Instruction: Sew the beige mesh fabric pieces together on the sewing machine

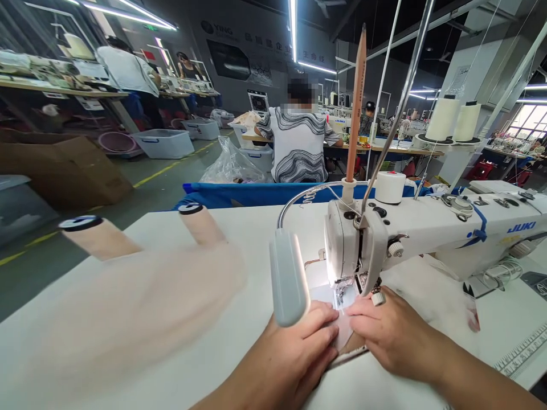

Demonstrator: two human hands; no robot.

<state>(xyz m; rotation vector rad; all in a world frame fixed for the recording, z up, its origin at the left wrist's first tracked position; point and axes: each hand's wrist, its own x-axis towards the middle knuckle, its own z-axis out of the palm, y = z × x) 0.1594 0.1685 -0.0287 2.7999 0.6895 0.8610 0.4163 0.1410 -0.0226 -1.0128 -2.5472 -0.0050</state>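
Note:
A small piece of pale, thin fabric (pixel 343 336) lies under the presser foot of a white JUKI sewing machine (pixel 342 245). My left hand (pixel 301 347) presses on the fabric's left side, its fingers close together near the needle. From the right, my right hand (pixel 395 333) grips the fabric's edge, with its fingertips bunched just in front of the presser foot. The grey lamp head (pixel 289 279) overlaps the back of my left hand. It lights the needle area. What lies beneath my fingers is partly hidden.
Peach sheer fabric (pixel 141 319), blurred, spreads over the table's left side beside two peach thread cones (pixel 102 236). More pale fabric (pixel 431 296) lies right of the needle. A tape measure (pixel 521 350) is at the right edge. A co-worker (pixel 299 139) sits ahead.

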